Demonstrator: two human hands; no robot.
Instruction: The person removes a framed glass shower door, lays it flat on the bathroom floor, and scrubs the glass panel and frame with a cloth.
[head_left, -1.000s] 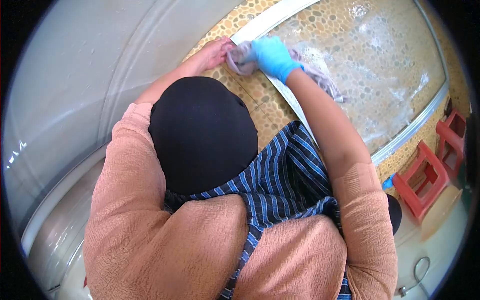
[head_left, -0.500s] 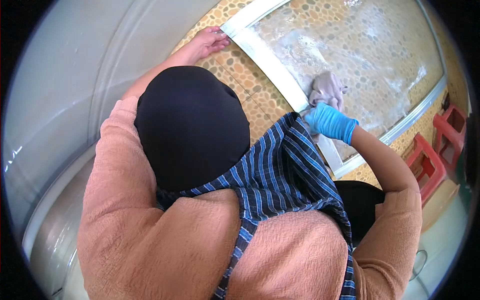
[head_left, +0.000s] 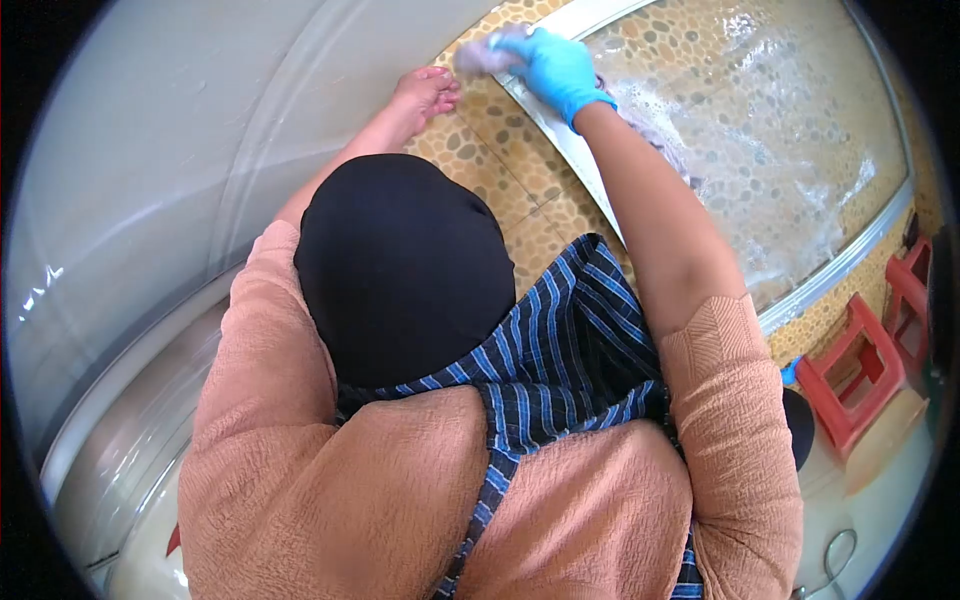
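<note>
My right hand (head_left: 560, 70), in a blue glove, grips a bunched greyish-purple cloth (head_left: 482, 55) at the near upper corner of a framed glass panel (head_left: 770, 130). The cloth is blurred by motion and hangs past the corner of the white frame (head_left: 570, 150). More of it trails over the wet, soapy glass behind my wrist. To the left, my bare left hand (head_left: 427, 95) is low over the pebble-patterned floor (head_left: 490, 170), close to the cloth but apart from it. Its fingers are loosely bent, with nothing visible in them.
A curved, pale, glossy wall (head_left: 150, 150) rises at the left. Red plastic stools (head_left: 850, 380) stand at the right beyond the panel. Below them are a round tan lid-like thing (head_left: 885, 440) and a looped hose or wire (head_left: 840, 560). Striped blue cloth (head_left: 560, 350) hangs at my front.
From the panel's lower near end, my right hand has swept up and left to the upper corner with the cloth. My left hand's fingers are more bent, and the view has shifted slightly.
</note>
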